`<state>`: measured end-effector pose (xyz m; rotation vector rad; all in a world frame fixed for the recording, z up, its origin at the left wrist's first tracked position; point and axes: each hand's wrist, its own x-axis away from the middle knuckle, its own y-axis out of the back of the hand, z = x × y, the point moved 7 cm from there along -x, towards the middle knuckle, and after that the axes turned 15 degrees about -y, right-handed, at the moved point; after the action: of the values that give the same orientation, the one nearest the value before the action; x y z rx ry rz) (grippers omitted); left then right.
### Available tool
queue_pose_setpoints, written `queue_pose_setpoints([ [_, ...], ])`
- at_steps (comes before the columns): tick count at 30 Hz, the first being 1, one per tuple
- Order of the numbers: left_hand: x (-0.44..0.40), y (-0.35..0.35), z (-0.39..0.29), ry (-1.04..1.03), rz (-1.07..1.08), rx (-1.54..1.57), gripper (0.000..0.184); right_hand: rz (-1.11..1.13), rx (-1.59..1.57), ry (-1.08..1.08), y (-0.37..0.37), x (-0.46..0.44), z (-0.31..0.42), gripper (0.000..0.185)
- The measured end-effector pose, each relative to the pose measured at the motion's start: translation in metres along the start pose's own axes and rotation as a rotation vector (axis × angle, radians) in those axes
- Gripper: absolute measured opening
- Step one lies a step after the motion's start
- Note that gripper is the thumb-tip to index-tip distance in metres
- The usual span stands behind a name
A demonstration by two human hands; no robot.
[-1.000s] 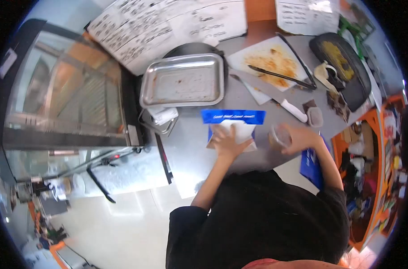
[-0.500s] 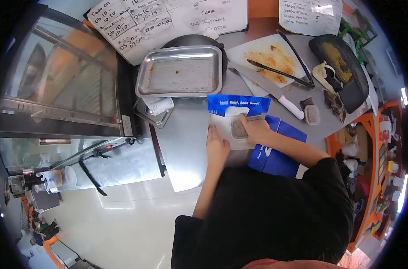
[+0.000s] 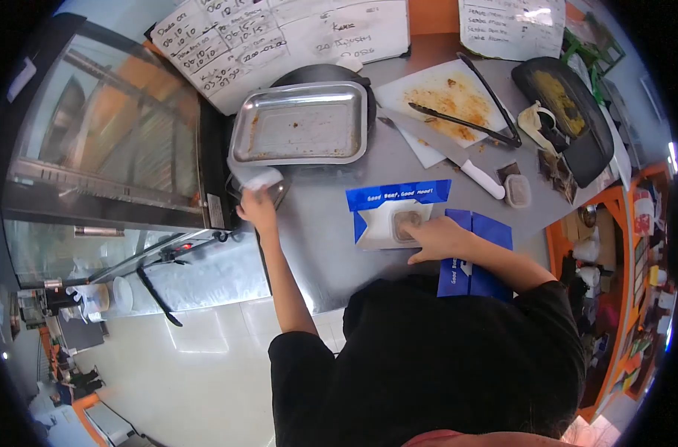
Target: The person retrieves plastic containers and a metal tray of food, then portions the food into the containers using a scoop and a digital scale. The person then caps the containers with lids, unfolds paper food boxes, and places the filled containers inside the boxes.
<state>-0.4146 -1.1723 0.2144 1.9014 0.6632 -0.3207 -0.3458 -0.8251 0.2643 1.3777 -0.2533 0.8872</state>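
My left hand point(image 3: 258, 210) is at the small steel tray point(image 3: 278, 195) on the left, its fingers closed on a white packet point(image 3: 258, 179) that is blurred. My right hand point(image 3: 434, 237) reaches over an open blue and white paper box point(image 3: 376, 226). Its fingertips touch a small clear lidded cup point(image 3: 403, 222) inside the box, and the fingers are apart. Beneath my right forearm lies another blue box point(image 3: 491, 229), folded or flat.
Behind stands a large steel tray point(image 3: 302, 123). A stained white board point(image 3: 447, 97) holds black tongs point(image 3: 466, 124); a white-handled knife point(image 3: 482, 179) lies beside it. Another small cup point(image 3: 517, 191) and a black tray point(image 3: 547, 93) are right. A glass cabinet point(image 3: 115, 134) stands left.
My left hand has left the open box and moved left to the packet, which it now grips. The cup sits in the box, with my right hand still at it.
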Motion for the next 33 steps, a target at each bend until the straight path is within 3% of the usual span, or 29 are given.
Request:
queue_pose_setpoints([
  [2, 0.010, 0.034, -0.008, -0.133, -0.336, 0.046, 0.019, -0.059, -0.052, 0.058, -0.011, 0.000, 0.000, 0.042],
  [4, 0.025, 0.062, -0.005, 0.057, -0.479, 0.506, 0.015, -0.143, -0.087, 0.116, -0.029, -0.009, -0.004, 0.032],
  [6, 0.038, 0.059, -0.005, 0.040, -0.389, 0.764, 0.015, -0.257, -0.097, 0.173, -0.039, -0.021, -0.009, 0.027],
  [7, 0.042, 0.056, -0.024, -0.258, -0.113, 0.406, 0.012, -0.268, -0.088, 0.151, -0.040, -0.023, -0.013, 0.024],
  [8, 0.053, 0.049, -0.059, -0.575, 0.105, 0.256, 0.014, -0.280, -0.078, 0.130, -0.038, -0.024, -0.015, 0.021],
  [9, 0.066, 0.043, -0.096, -0.647, 0.375, 0.297, 0.015, -0.293, -0.067, 0.111, -0.035, -0.026, -0.017, 0.019],
  [12, 0.126, 0.021, -0.163, -1.130, 0.732, 0.351, 0.011, -0.363, -0.133, 0.060, -0.012, -0.017, -0.025, 0.016],
  [13, 0.144, 0.013, -0.176, -1.184, 0.861, 0.344, 0.009, -0.365, -0.158, 0.025, -0.005, -0.015, -0.028, 0.015],
  [14, 0.156, 0.008, -0.184, -1.213, 0.812, 0.347, 0.010, -0.397, -0.201, 0.011, -0.002, -0.013, -0.031, 0.015],
  [18, 0.172, -0.005, -0.199, -1.090, 0.530, 0.469, 0.015, -0.447, -0.320, -0.039, 0.013, -0.009, -0.041, 0.019],
  [20, 0.181, -0.020, -0.200, -0.966, 0.550, 0.495, 0.018, -0.525, -0.371, 0.022, 0.019, -0.004, -0.039, 0.019],
  [22, 0.177, -0.026, -0.205, -0.841, 0.586, 0.600, 0.019, -0.491, -0.216, -0.003, 0.017, -0.014, -0.027, 0.019],
  [25, 0.180, -0.033, -0.210, -0.911, 0.668, 0.736, 0.022, -0.472, -0.073, 0.032, 0.008, -0.038, -0.013, 0.021],
  [28, 0.185, -0.027, -0.200, -1.024, 0.549, 0.602, 0.023, -0.379, -0.005, -0.016, 0.005, -0.055, -0.017, 0.024],
  [31, 0.174, 0.006, -0.176, -0.811, 0.340, 0.620, 0.022, -0.411, -0.205, -0.088, 0.032, -0.024, -0.024, 0.027],
  [33, 0.172, 0.030, -0.159, -0.507, 0.233, 0.639, 0.025, -0.577, -0.499, -0.016, 0.044, 0.007, -0.033, 0.023],
])
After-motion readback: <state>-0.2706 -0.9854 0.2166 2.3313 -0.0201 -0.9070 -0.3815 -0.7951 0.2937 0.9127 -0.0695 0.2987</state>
